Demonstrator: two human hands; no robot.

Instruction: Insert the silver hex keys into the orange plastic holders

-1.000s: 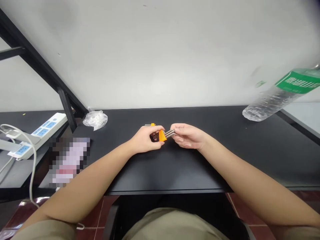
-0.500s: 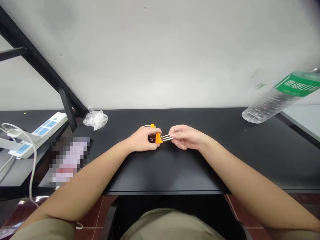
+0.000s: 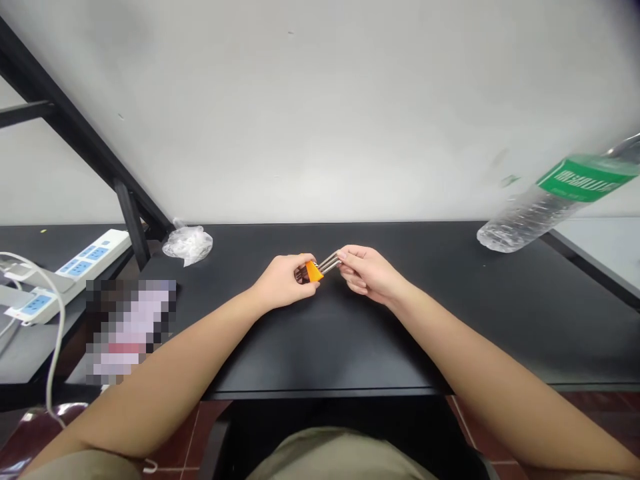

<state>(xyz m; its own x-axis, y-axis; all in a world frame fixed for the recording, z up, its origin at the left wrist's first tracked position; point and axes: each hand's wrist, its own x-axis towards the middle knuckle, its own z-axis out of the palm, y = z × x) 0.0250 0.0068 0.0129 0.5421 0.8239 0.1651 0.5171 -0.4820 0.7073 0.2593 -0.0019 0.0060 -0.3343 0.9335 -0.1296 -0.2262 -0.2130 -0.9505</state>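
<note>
Near the middle of the black tabletop, an orange holder [image 3: 313, 272] is gripped between the thumb and fingers of my left hand [image 3: 283, 281]. Several thin metal rods [image 3: 329, 263] stick out of the holder, slanting up to the right. My right hand [image 3: 369, 272] pinches the far ends of these rods between thumb and fingers. Part of the holder is hidden behind my left fingers, and darker rod ends show inside that hand.
A crumpled clear plastic bag [image 3: 188, 245] lies at the back left. A clear bottle with a green label [image 3: 583, 179] leans at the right. A white power strip [image 3: 75, 273] with cables and a pixelated item [image 3: 135, 327] are at the left.
The holder and rods have tilted, so the rods now slant more steeply up to the right. My right fingertips have shifted slightly up and left. The whole view has moved a little.
</note>
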